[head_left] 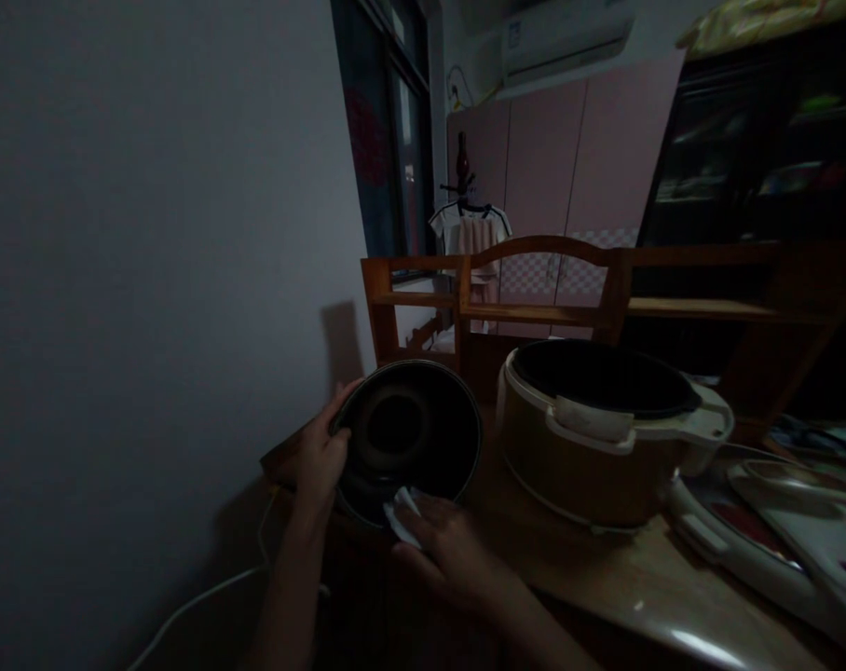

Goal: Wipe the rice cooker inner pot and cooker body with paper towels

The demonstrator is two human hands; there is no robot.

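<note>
With the cooker (577,480) uncovered at right, the pot (409,433) is gripped by the left hand (323,455) and a tissue (402,515) by the right hand (447,550), wiping seemingly unfinished.

Pink wardrobe (543,172), air conditioner (569,39) above it, hanging clothes (477,240), wooden shelf unit (535,314)

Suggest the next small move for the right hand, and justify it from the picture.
Probably the right hand should slide the wipe a little along the edge of the pot: it holds the wipe at the lower edge, the left hand has a grip on the left side, and the tilted pot's inside faces the person.
</note>
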